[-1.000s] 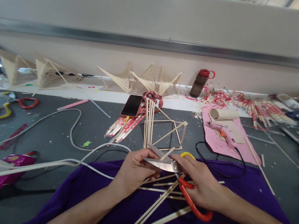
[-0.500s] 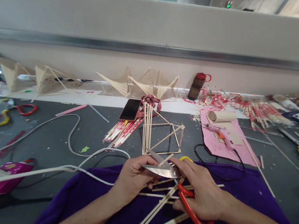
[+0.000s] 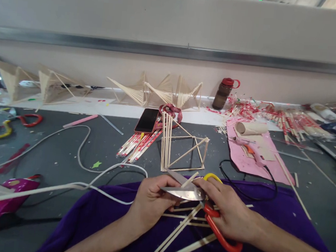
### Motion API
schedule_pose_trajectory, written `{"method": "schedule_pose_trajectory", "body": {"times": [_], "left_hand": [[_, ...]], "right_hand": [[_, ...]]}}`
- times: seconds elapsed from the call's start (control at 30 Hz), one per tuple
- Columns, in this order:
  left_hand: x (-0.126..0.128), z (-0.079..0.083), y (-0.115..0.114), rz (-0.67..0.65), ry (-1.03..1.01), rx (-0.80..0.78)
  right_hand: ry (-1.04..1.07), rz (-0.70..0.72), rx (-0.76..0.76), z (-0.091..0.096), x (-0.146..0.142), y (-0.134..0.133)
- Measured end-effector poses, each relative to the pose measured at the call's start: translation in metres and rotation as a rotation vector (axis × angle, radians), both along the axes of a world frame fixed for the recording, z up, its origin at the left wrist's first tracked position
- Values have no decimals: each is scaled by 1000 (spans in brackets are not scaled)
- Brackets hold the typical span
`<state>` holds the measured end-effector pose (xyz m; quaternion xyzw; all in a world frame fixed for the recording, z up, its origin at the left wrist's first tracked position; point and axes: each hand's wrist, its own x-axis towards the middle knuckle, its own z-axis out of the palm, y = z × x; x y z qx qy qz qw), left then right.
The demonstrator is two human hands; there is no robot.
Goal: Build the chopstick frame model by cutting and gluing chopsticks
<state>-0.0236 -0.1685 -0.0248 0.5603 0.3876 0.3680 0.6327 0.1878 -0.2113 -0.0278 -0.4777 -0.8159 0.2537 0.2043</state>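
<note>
Wooden and pale, a thin stick (image 3: pixel 189 180) leans between the slightly parted steel blades of the scissors (image 3: pixel 193 193), near the middle, above the purple cloth (image 3: pixel 102 222). The left hand (image 3: pixel 151 201) is curled shut on the stick's lower part under the blades. The right hand (image 3: pixel 230 215) is closed around the red and yellow handles. Loose sticks (image 3: pixel 175 233) lie on the cloth beneath. Just beyond stands a stick frame (image 3: pixel 183 151), with a phone (image 3: pixel 147 120) farther off to the left.
</note>
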Motion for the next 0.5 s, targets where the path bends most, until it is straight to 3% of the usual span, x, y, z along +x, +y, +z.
{"method": "schedule_pose_trajectory", "body": {"times": [0.27,0.5], "left_hand": [[6,11,5,21,-9,-170],[7,14,6,53,-8,-207]], "right_hand": [[-38,-34,24,-2,2,3],[-57,-64,23,5,-3,-1]]}}
